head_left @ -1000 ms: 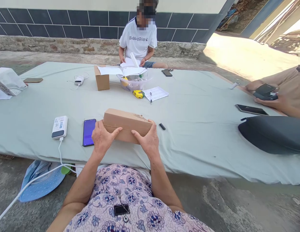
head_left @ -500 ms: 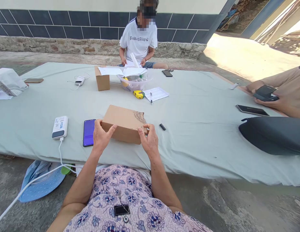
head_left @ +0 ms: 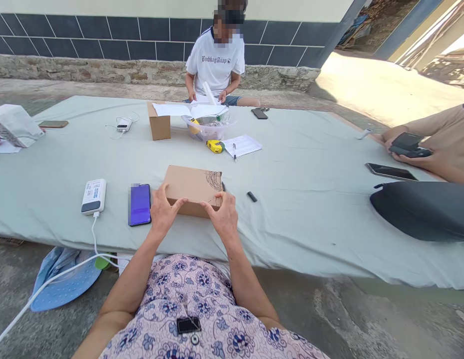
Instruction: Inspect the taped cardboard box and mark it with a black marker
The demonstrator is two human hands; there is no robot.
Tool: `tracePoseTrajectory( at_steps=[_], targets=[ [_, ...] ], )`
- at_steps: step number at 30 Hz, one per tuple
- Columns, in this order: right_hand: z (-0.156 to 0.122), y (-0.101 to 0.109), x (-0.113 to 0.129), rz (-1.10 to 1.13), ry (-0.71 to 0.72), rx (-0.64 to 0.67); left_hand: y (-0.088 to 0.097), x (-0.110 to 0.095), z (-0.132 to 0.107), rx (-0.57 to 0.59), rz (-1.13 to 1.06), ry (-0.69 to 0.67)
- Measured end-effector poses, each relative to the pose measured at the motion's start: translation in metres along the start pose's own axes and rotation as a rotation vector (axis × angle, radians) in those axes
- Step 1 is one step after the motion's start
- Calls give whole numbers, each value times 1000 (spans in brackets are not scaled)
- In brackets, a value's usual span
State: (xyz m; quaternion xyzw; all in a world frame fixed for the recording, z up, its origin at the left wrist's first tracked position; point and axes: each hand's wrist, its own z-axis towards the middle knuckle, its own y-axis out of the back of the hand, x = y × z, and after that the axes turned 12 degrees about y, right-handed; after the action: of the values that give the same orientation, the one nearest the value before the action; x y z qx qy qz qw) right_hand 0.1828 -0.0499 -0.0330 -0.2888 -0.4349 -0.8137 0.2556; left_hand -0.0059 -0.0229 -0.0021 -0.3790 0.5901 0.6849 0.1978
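A brown cardboard box (head_left: 190,182) rests on the cloth in front of me, its near side facing me. Dark scribbled lines mark the right end of its top. My left hand (head_left: 164,209) grips the near left corner, thumb along the front edge. On the right, my right hand (head_left: 224,214) is closed around the near right corner, its thumb also on the front. A thin dark pen-like thing (head_left: 223,186) sticks up by its fingers; most of it is hidden. Just right of that hand lies a small black cap-like piece (head_left: 252,196).
Left of the box are a lit phone (head_left: 140,205) and a white power bank (head_left: 93,196) with a cable. Beyond stand a second box (head_left: 159,127), a plastic basin (head_left: 207,131) and a tape measure (head_left: 215,146). A black case (head_left: 422,209) lies at right. Two co-workers sit around.
The box has turned slightly and now sits flatter and squarer to me. My left hand has shifted right and my right hand left, bringing the thumbs closer together.
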Motion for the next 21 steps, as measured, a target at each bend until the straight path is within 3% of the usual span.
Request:
tracePoseTrajectory(
  at_steps=[9, 13, 21],
  targets=[
    [4, 22, -25, 316, 175, 139, -3, 7, 8, 0, -44, -26],
    [5, 28, -36, 411, 182, 197, -1, 9, 12, 5, -36, -44],
    [1, 6, -30, 574, -7, 5, 20, -3, 3, -68, 325, -36]
  ],
)
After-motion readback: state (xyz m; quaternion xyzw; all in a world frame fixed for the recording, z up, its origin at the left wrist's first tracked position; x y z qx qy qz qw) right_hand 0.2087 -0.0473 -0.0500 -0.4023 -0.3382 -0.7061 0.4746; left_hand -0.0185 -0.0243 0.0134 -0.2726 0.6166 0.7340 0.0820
